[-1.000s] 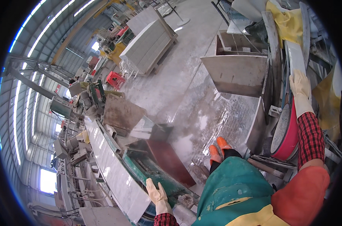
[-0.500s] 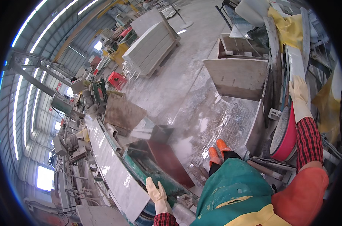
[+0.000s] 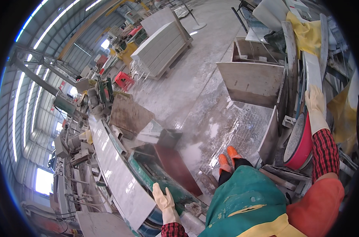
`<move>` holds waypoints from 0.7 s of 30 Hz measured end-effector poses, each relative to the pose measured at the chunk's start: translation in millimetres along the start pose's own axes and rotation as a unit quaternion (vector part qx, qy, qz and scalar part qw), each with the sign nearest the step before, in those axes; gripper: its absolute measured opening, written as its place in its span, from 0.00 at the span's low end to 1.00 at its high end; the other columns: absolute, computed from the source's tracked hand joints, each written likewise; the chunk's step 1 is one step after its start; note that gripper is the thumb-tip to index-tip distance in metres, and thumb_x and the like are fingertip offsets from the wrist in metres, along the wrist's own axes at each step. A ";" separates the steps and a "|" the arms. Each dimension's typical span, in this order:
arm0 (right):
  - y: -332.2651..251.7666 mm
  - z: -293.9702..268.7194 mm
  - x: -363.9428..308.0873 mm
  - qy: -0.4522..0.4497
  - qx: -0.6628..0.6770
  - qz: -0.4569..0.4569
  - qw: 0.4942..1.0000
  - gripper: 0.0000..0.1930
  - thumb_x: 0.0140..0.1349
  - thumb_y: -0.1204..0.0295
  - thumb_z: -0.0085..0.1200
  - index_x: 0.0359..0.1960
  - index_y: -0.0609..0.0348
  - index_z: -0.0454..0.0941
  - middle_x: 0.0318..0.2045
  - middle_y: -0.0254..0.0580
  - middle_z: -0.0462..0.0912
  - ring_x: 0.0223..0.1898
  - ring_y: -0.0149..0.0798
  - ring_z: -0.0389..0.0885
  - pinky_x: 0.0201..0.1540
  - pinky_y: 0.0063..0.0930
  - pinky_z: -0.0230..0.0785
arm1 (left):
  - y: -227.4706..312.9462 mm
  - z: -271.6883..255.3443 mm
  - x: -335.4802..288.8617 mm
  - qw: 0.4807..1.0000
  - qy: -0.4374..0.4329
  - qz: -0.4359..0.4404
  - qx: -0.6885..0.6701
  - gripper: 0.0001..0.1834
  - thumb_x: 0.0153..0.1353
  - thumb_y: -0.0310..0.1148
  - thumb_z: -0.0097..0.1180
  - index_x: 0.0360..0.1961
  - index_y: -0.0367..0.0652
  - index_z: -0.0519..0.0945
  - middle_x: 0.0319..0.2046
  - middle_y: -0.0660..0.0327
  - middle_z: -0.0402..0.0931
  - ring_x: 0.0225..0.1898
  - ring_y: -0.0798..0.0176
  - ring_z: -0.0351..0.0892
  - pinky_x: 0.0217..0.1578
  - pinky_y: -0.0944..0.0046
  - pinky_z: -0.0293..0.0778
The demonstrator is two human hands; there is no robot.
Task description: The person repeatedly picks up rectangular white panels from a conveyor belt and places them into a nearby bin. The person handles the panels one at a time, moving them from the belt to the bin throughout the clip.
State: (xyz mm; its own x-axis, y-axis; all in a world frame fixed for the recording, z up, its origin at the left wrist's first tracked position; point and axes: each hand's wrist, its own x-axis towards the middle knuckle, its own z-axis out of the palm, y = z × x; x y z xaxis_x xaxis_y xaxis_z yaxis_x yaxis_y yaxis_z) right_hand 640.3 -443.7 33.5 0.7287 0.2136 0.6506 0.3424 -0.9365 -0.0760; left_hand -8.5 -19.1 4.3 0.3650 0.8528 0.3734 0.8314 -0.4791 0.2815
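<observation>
My left hand (image 3: 165, 203), in a cream rubber glove, is at the lower middle, beside the near corner of a long glossy pale stone slab (image 3: 122, 170). Its fingers are stretched out and the thumb stands apart; I cannot tell whether they touch the slab's edge. The slab lies along a green-edged machine bed (image 3: 140, 172). On the right, my gloved right hand (image 3: 315, 104) rests with fingers extended at the near end of a narrow white strip (image 3: 311, 69). Just below that hand stands a round wheel-like part with a pink-red rim (image 3: 302, 148).
Upright boards (image 3: 252, 83) enclose a wet floor area ahead of my orange boots (image 3: 228, 158). A dark red panel (image 3: 175, 170) leans beside the left machine. Farther off are a red stool (image 3: 124, 81) and stacked pale slabs (image 3: 161, 49). Yellow cloth (image 3: 306, 33) hangs at the upper right.
The view has shifted slightly. Both hands keep nearly the same places and poses, the right one appearing a little lower in the picture.
</observation>
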 end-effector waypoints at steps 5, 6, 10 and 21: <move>-6.0 -8.4 -3.2 -0.001 -0.002 -0.001 1.000 0.17 0.61 0.64 0.54 0.49 0.60 0.77 0.47 0.48 0.80 0.51 0.51 0.76 0.56 0.44 0.68 | -0.4 0.3 -0.1 1.000 0.007 0.005 0.003 0.27 0.60 0.28 0.60 0.61 0.35 0.70 0.60 0.43 0.71 0.62 0.40 0.67 0.64 0.51 0.63; -6.8 -9.7 -3.8 -0.002 0.001 -0.001 1.000 0.17 0.61 0.64 0.54 0.49 0.60 0.77 0.47 0.48 0.80 0.51 0.52 0.76 0.56 0.44 0.68 | -1.8 1.1 -0.3 1.000 0.008 0.008 0.004 0.27 0.60 0.28 0.60 0.61 0.35 0.70 0.60 0.43 0.71 0.62 0.40 0.67 0.64 0.50 0.63; -7.6 -11.8 -7.1 -0.012 0.008 0.008 1.000 0.17 0.62 0.64 0.54 0.49 0.60 0.78 0.47 0.49 0.80 0.51 0.52 0.77 0.55 0.44 0.69 | -3.8 1.3 -0.6 1.000 -0.007 -0.004 0.001 0.28 0.62 0.30 0.59 0.63 0.35 0.70 0.62 0.43 0.70 0.64 0.42 0.66 0.67 0.52 0.60; -6.6 -13.4 -17.4 -0.028 0.020 0.010 0.999 0.20 0.62 0.64 0.54 0.52 0.62 0.78 0.51 0.52 0.80 0.54 0.53 0.76 0.58 0.43 0.68 | -2.9 1.0 0.0 1.000 0.001 0.008 0.001 0.27 0.61 0.29 0.59 0.61 0.34 0.70 0.61 0.42 0.70 0.63 0.40 0.67 0.65 0.50 0.62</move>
State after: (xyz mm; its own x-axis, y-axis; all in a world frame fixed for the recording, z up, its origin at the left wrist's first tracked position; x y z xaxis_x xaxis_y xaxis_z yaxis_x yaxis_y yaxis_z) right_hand 617.4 -445.0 32.8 0.7668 0.2111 0.6062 0.3499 -0.9292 -0.1190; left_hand -10.5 -17.5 2.6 0.3774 0.8451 0.3788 0.8265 -0.4918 0.2737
